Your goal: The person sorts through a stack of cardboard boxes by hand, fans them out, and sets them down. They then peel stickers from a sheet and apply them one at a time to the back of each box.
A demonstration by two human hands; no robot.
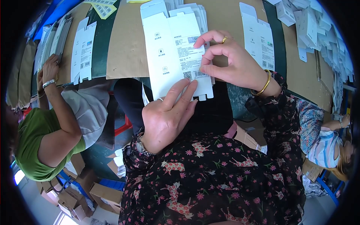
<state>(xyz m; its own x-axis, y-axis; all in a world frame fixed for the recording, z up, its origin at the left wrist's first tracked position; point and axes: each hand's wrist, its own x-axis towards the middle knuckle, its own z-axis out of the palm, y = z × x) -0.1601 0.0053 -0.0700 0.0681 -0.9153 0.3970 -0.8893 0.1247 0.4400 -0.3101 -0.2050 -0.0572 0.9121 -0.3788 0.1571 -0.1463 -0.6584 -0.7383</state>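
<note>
A flat, unfolded white carton [165,56] with small icons, printed text and square and striped codes lies in front of me, its lower end sticking out past the table's edge. My left hand [167,116] grips that lower end, two fingers stretched across the printed face and the others partly hidden at its edge. Over the carton's right side, my right hand [228,58] is bent with thumb and forefinger tips together; whatever is between them is too small to make out. Another finger reaches over the print near a small coloured label [192,39].
More flat cartons [200,13] are stacked under mine. Single flat cartons lie left [83,50] and right [258,37] on the cardboard-covered table [125,45]. Folded white boxes [309,28] pile up at far right. Yellowish sticker sheets [103,8] lie top left. People sit on both sides.
</note>
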